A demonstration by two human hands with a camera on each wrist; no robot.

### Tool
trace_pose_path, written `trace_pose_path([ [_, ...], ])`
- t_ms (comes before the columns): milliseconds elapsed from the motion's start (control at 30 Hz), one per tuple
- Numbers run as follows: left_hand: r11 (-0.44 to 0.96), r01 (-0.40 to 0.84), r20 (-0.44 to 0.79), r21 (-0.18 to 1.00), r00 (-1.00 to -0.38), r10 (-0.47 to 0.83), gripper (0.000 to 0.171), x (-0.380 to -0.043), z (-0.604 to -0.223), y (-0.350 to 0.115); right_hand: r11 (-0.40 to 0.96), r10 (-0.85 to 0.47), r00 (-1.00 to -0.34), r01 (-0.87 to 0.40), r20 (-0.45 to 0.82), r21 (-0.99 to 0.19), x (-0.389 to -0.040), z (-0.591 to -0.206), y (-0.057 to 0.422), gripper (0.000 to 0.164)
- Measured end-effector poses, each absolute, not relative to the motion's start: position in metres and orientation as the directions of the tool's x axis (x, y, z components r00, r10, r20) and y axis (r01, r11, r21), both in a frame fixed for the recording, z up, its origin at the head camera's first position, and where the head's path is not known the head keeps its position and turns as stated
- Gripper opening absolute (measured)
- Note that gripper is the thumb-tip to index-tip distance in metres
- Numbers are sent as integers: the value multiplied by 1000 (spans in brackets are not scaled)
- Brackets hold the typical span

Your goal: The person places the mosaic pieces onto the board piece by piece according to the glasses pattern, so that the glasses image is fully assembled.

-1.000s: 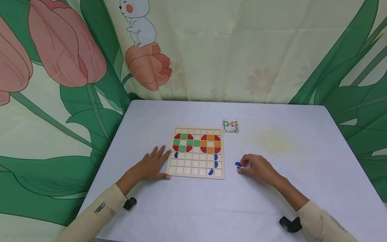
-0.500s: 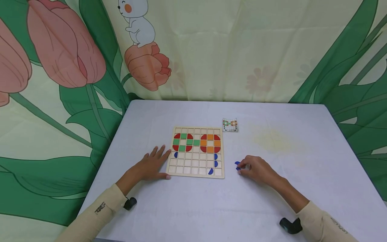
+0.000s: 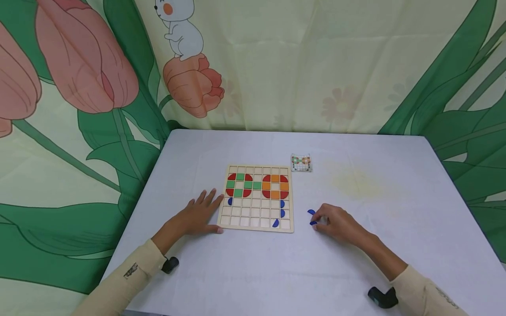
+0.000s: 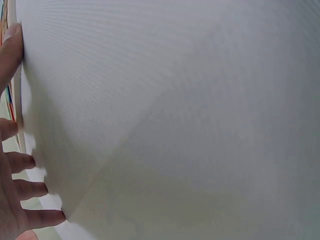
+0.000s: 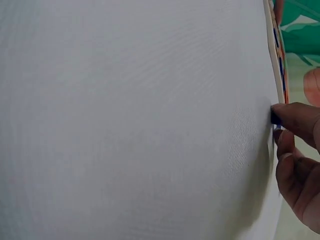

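Note:
A square wooden grid board [image 3: 253, 217] lies mid-table with red, green, orange and blue tiles in its cells. My left hand [image 3: 197, 215] rests at the board's left edge, fingers spread; in the left wrist view its thumb [image 4: 11, 55] lies along that edge. To the right of the board, my right hand [image 3: 336, 221] pinches a blue half-round tile [image 3: 313, 223] between thumb and finger. The right wrist view shows that tile [image 5: 275, 118] at the thumb tip. Just beyond those fingertips, a second blue half-round tile [image 3: 311, 211] lies on the table.
A small pattern card [image 3: 301, 163] lies beyond the board's upper right corner, printed with a similar coloured design. White cloth covers the table [image 3: 253, 272]. A floral curtain [image 3: 284, 79] hangs behind its far edge.
My right fingers have drawn one blue tile slightly toward me, apart from the other, which stays in place. The left hand and the board have not moved.

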State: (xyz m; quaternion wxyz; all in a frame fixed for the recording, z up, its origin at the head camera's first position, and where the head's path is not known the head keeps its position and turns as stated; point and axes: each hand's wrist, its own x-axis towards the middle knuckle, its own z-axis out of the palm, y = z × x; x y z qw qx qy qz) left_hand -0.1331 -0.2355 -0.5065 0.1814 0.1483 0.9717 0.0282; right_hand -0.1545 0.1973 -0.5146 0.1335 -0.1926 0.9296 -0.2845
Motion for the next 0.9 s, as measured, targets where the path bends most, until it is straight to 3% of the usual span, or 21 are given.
trace_pose_path([
  [300,955,271,-343,118,-891,296,110,-133,-505,-234,744,-495,-858,-337,-137,-577,-154,-512,193,15],
  [900,956,270,-338,113,-894,293,111,-133,-509,-235,513,-673,-737,-401,-66,-759,-183,-499,151,13],
])
